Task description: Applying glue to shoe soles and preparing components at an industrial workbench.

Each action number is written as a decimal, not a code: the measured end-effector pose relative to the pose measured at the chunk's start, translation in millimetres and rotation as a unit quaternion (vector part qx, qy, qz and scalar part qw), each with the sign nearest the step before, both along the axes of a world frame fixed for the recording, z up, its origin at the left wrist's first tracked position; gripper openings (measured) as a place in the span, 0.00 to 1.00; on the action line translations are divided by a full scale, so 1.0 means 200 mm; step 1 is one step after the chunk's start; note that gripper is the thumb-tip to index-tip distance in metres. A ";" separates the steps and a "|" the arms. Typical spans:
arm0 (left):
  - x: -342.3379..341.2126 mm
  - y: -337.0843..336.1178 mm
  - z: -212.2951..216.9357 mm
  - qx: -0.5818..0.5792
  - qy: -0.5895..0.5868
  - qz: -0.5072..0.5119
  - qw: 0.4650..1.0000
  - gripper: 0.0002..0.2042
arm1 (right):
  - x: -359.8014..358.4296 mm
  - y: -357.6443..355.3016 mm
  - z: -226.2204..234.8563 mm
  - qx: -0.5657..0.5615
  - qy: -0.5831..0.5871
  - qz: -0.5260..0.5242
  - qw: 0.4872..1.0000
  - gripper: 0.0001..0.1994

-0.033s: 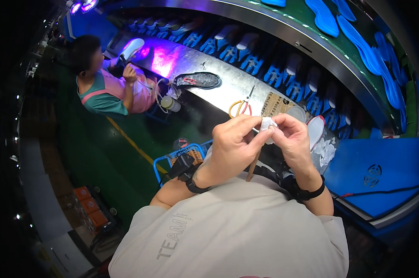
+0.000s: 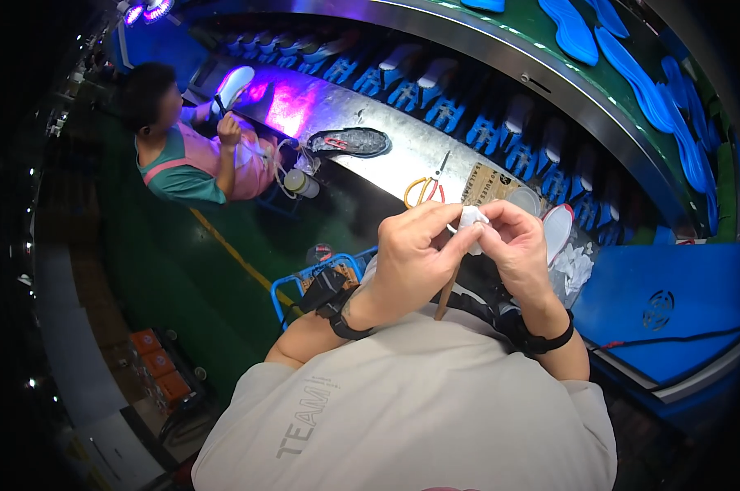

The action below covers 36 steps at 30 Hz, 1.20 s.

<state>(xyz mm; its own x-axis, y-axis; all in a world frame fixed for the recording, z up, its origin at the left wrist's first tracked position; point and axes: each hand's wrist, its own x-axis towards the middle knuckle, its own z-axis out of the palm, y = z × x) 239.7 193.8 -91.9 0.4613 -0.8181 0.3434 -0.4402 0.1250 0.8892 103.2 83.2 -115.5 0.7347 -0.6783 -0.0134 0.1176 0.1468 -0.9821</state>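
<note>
My left hand (image 2: 409, 248) and my right hand (image 2: 519, 243) meet in front of my chest. Their fingertips pinch a small white wad (image 2: 471, 219) between them. A thin brown stick (image 2: 447, 292) hangs down from the wad between my wrists. Both wrists wear black bands. Just beyond my hands, on the metal bench (image 2: 386, 131), lie yellow-handled scissors (image 2: 424, 190) and a printed brown card (image 2: 485, 183).
A co-worker (image 2: 191, 157) sits at the left and holds a white sole. A dark shoe sole (image 2: 347, 141) lies on the bench. Blue racks and blue insoles (image 2: 632, 61) line the curved conveyor. A white sole (image 2: 559, 229), white scraps (image 2: 573, 266), a blue table (image 2: 673, 315) and a blue crate (image 2: 304, 282) are near.
</note>
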 end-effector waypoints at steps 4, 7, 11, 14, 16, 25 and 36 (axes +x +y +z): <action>0.03 -0.02 0.01 0.011 0.056 -0.025 0.998 0.07 | 0.00 0.01 0.02 -0.037 0.054 -0.010 0.998 0.07; 0.06 -0.02 -0.01 0.094 0.195 -0.043 0.975 0.09 | 0.02 0.03 0.03 -0.094 0.057 -0.040 0.993 0.07; 0.11 -0.01 -0.01 0.114 0.354 -0.111 0.922 0.10 | 0.03 0.04 0.04 -0.074 0.019 -0.077 0.994 0.07; 0.14 -0.01 -0.02 0.150 0.359 -0.143 0.910 0.11 | 0.02 0.04 0.06 -0.056 0.025 -0.065 0.996 0.06; 0.15 -0.02 -0.03 0.131 0.340 -0.133 0.922 0.12 | 0.02 0.05 0.07 -0.051 0.022 -0.071 0.996 0.05; 0.15 -0.03 -0.09 0.109 0.408 -0.120 0.899 0.13 | 0.02 0.03 0.05 -0.086 0.011 -0.071 0.994 0.05; 0.16 -0.03 -0.03 0.121 0.387 -0.179 0.896 0.13 | 0.06 0.04 -0.01 -0.111 0.010 -0.102 0.988 0.07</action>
<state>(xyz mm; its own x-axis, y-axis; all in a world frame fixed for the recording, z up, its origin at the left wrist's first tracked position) 272.2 186.8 -97.3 0.1768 -0.9687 -0.1744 0.3504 -0.1036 0.9308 114.6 91.1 -117.3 0.5828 -0.8003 0.1406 0.1036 -0.0984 -0.9897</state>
